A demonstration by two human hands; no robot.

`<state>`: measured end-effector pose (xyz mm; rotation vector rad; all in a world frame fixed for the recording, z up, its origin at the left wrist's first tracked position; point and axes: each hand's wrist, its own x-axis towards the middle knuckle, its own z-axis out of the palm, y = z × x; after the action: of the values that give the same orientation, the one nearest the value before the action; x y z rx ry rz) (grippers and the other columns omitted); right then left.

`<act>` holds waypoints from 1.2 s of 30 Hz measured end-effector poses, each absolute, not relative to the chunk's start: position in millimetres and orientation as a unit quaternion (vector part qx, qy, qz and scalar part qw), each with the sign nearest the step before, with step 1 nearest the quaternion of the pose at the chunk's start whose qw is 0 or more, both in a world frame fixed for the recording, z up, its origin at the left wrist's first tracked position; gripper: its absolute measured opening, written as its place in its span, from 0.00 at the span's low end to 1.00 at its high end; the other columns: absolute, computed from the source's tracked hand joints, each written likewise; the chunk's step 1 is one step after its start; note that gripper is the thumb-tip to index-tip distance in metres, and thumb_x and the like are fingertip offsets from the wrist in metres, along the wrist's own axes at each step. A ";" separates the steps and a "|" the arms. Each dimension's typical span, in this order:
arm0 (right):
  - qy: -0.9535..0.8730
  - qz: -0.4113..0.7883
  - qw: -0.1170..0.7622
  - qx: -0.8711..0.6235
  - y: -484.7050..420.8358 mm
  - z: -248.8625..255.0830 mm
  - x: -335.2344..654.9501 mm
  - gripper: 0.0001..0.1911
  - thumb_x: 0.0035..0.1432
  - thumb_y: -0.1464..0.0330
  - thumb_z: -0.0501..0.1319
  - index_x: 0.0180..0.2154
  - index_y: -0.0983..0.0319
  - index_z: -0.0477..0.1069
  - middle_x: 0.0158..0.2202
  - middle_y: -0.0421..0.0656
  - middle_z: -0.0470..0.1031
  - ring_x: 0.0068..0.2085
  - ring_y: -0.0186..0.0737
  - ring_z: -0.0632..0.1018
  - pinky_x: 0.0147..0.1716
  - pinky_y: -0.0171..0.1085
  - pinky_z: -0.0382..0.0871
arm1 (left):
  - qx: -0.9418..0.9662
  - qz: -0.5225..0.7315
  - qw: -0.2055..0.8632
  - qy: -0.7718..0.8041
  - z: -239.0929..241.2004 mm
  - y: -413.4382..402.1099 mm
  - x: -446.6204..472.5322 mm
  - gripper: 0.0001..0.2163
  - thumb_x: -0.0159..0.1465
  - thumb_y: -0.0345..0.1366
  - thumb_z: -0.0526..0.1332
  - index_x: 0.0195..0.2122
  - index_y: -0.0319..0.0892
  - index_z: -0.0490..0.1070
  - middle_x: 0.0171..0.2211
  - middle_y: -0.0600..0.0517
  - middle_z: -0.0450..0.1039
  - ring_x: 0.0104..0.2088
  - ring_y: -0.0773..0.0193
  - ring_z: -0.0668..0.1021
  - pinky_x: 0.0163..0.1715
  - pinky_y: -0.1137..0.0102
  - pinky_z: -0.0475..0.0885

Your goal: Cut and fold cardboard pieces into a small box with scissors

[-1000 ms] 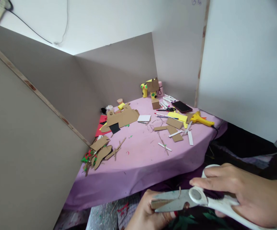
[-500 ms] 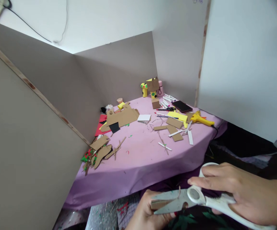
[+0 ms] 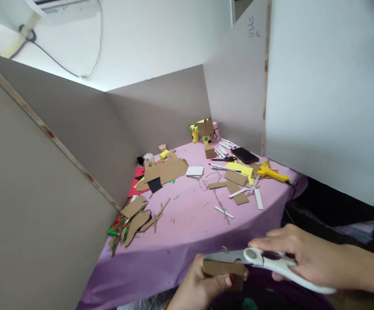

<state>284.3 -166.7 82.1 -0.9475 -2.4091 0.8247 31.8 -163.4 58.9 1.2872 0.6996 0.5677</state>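
Observation:
My left hand (image 3: 203,284) pinches a small brown cardboard piece (image 3: 222,270) low in the view, just in front of the table's edge. My right hand (image 3: 306,257) grips white-handled scissors (image 3: 258,258), fingers through the handles. The blades lie closed along the top edge of the cardboard piece. A thin curl of cardboard sticks up by the blades.
A table under a purple cloth (image 3: 190,224) carries cardboard scraps (image 3: 135,215), a larger cardboard shape (image 3: 166,161), white strips, markers (image 3: 224,144), black scissors, a phone (image 3: 245,155), a yellow glue gun (image 3: 271,172) and a small cardboard figure (image 3: 205,129). Tall boards wall it in on three sides.
The view has tilted upward, so both hands sit higher against the table edge. The scissor blades have closed onto the cardboard piece, and more of that piece shows.

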 end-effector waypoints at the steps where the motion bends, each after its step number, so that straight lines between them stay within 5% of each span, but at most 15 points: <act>1: -0.856 0.312 0.217 -0.350 -165.1 79.5 285.1 0.15 0.50 0.66 0.64 0.42 0.55 0.74 0.33 0.39 0.79 0.30 0.38 0.76 0.30 0.31 0.66 | 0.572 0.258 0.712 0.315 58.0 -163.1 32.1 0.14 0.55 0.40 0.63 0.38 0.36 0.77 0.36 0.43 0.76 0.36 0.59 0.75 0.40 0.66 0.67; 8: -0.720 0.397 0.267 -0.503 -143.7 50.2 292.7 0.25 0.45 0.66 0.66 0.48 0.53 0.71 0.34 0.38 0.79 0.33 0.44 0.75 0.34 0.36 0.68 | 0.420 0.365 0.760 0.336 52.3 -159.6 37.5 0.18 0.46 0.39 0.70 0.37 0.36 0.76 0.34 0.42 0.78 0.34 0.57 0.77 0.34 0.65 0.71; 16: -0.451 0.713 0.372 -0.386 -137.1 38.8 283.1 0.21 0.54 0.58 0.61 0.48 0.59 0.67 0.27 0.40 0.74 0.29 0.37 0.75 0.25 0.32 0.66 | 0.366 0.411 0.739 0.388 48.8 -151.2 33.7 0.18 0.43 0.39 0.71 0.34 0.34 0.77 0.35 0.40 0.78 0.34 0.55 0.78 0.31 0.66 0.72; 20: -0.426 0.657 0.449 -0.431 -132.7 35.1 266.9 0.17 0.52 0.65 0.63 0.44 0.59 0.68 0.19 0.32 0.67 0.19 0.29 0.69 0.18 0.27 0.60 | 0.351 0.430 0.735 0.390 43.0 -146.2 34.9 0.18 0.41 0.39 0.72 0.32 0.34 0.77 0.35 0.40 0.79 0.34 0.54 0.79 0.34 0.65 0.72; 23: -0.484 0.612 0.441 -0.444 -132.9 33.3 252.0 0.24 0.50 0.66 0.65 0.49 0.59 0.65 0.21 0.31 0.65 0.18 0.27 0.68 0.16 0.27 0.58 | 0.338 0.442 0.725 0.406 39.4 -143.2 35.9 0.18 0.41 0.39 0.72 0.32 0.34 0.78 0.35 0.40 0.79 0.35 0.53 0.79 0.34 0.65 0.72; 29: -0.580 0.570 0.455 -0.362 -144.5 24.8 226.8 0.26 0.48 0.60 0.66 0.49 0.59 0.68 0.30 0.37 0.69 0.29 0.34 0.71 0.31 0.34 0.68 | 0.329 0.452 0.712 0.425 36.7 -141.9 33.2 0.19 0.42 0.41 0.71 0.34 0.34 0.77 0.33 0.38 0.79 0.37 0.49 0.79 0.33 0.64 0.73; 31: -0.593 0.558 0.443 -0.376 -146.0 23.4 224.9 0.24 0.52 0.56 0.62 0.49 0.61 0.69 0.27 0.38 0.69 0.27 0.35 0.71 0.28 0.34 0.67 | 0.315 0.466 0.705 0.432 34.0 -140.8 32.5 0.19 0.43 0.40 0.70 0.34 0.35 0.77 0.33 0.39 0.79 0.38 0.48 0.79 0.33 0.64 0.73; 34: -0.659 0.425 0.385 -0.487 -135.1 28.6 228.4 0.25 0.53 0.57 0.60 0.50 0.62 0.68 0.22 0.37 0.70 0.23 0.36 0.71 0.23 0.34 0.65 | 0.287 0.499 0.696 0.430 28.4 -136.8 33.1 0.19 0.42 0.40 0.71 0.34 0.35 0.77 0.37 0.39 0.79 0.41 0.46 0.78 0.36 0.62 0.73; 36: -0.723 0.267 0.320 -0.551 -116.7 36.0 230.9 0.24 0.49 0.63 0.62 0.50 0.59 0.69 0.29 0.42 0.77 0.29 0.43 0.76 0.29 0.36 0.67 | 0.285 0.518 0.683 0.428 25.5 -132.6 33.5 0.20 0.41 0.39 0.71 0.34 0.35 0.77 0.37 0.38 0.79 0.41 0.45 0.78 0.35 0.62 0.73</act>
<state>230.9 -116.7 36.0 -1.4487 -1.8988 0.7019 33.5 -132.6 25.5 0.6391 0.9598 1.1625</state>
